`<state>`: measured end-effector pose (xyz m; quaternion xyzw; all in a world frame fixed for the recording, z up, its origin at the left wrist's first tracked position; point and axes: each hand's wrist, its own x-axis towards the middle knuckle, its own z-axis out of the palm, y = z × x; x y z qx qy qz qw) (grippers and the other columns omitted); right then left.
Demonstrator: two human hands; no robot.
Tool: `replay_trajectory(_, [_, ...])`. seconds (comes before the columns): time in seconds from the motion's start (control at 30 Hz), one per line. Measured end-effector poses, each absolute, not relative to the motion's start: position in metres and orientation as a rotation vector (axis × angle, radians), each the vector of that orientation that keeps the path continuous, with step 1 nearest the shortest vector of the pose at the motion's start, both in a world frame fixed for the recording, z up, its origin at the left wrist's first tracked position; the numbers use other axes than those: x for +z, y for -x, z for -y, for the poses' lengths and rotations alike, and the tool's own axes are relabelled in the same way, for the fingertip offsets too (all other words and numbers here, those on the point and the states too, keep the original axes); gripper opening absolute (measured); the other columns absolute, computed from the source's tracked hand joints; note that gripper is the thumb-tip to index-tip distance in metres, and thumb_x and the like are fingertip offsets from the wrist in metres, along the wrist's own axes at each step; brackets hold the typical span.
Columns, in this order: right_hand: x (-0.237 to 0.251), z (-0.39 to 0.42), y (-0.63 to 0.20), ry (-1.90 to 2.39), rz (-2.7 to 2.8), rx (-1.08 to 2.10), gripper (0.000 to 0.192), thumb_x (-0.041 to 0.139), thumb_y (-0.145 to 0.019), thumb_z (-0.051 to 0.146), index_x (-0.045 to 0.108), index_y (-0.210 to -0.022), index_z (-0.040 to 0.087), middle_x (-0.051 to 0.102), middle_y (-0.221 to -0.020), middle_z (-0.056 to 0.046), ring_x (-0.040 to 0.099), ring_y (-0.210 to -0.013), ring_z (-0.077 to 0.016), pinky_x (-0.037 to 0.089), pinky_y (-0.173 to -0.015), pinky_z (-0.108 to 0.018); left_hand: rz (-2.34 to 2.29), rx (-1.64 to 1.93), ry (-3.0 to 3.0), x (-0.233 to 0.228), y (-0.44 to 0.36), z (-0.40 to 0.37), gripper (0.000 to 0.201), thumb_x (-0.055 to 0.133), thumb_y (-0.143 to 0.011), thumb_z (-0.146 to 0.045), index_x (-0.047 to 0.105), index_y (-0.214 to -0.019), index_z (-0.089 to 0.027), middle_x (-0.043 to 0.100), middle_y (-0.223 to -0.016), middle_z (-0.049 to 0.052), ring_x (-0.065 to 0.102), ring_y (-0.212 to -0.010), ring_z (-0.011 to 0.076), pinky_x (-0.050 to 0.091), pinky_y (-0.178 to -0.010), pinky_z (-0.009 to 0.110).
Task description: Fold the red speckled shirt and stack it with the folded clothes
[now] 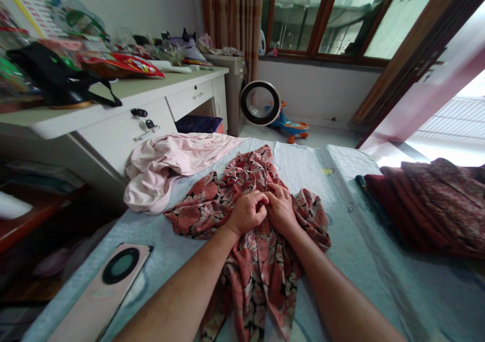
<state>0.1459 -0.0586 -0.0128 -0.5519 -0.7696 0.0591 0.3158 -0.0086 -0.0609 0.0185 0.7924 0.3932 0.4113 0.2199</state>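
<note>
A red garment with a black and cream floral print (248, 266) lies spread and rumpled on the pale blue table cover (333, 281). My left hand (248, 211) and my right hand (279, 208) meet at its upper middle, fingers bent and thumbs close together. Both hands pinch the cloth along its front; whether a button sits between the fingertips is hidden. The garment's sleeves fan out to the left and right, and its lower part hangs toward me between my forearms.
A pale pink garment (178, 155) lies at the far left of the covered surface. A phone (102, 291) rests near left. Folded dark red clothes (428, 205) are stacked at right. Beyond stand a cluttered white desk (147, 92) and a washing machine with its round door (278, 104) ajar.
</note>
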Motion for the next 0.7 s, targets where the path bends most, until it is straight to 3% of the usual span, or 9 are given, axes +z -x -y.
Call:
replay_trajectory(0.23, [-0.010,0.057,-0.150,1.435,1.806,0.172,0.021,0.049,-0.080,0.012,0.064,-0.092,0.020,0.060,-0.095,-0.008,0.052,-0.095,-0.0238,0.044,-0.089,-0.039,-1.365,1.303,-2.093,0.010,0.019,0.045,0.032,0.040,-0.075,0.000,0.061,-0.089,-0.019,0.064,-0.095,0.005,0.062,-0.097,0.0190,0.049,-0.093,0.034])
replay_trajectory(0.37, [-0.007,0.057,-0.151,1.382,1.713,0.259,0.022,0.046,-0.079,0.013,0.064,-0.090,0.020,0.062,-0.090,-0.006,0.056,-0.091,-0.0223,0.045,-0.086,-0.036,-1.550,1.318,-2.097,0.004,0.023,0.036,0.037,0.039,-0.075,0.002,0.064,-0.094,-0.019,0.062,-0.105,0.008,0.060,-0.105,0.0206,0.048,-0.099,0.036])
replay_trajectory(0.53, [-0.002,0.057,-0.154,1.387,1.482,0.444,0.022,0.050,-0.088,0.033,0.068,-0.086,0.020,0.069,-0.087,-0.005,0.062,-0.084,-0.0206,0.047,-0.082,-0.033,-1.610,1.267,-2.110,0.000,0.026,0.030,0.031,0.045,-0.079,-0.001,0.067,-0.091,-0.019,0.060,-0.107,0.009,0.060,-0.106,0.0224,0.049,-0.100,0.039])
replay_trajectory(0.7, [0.000,0.055,-0.158,1.399,1.313,0.608,0.026,0.058,-0.084,0.044,0.067,-0.083,0.019,0.068,-0.077,-0.003,0.059,-0.073,-0.0183,0.048,-0.073,-0.031,-1.570,1.278,-2.177,0.013,0.026,0.034,0.016,0.054,-0.085,-0.011,0.066,-0.087,-0.020,0.061,-0.117,0.009,0.055,-0.114,0.0258,0.042,-0.105,0.044])
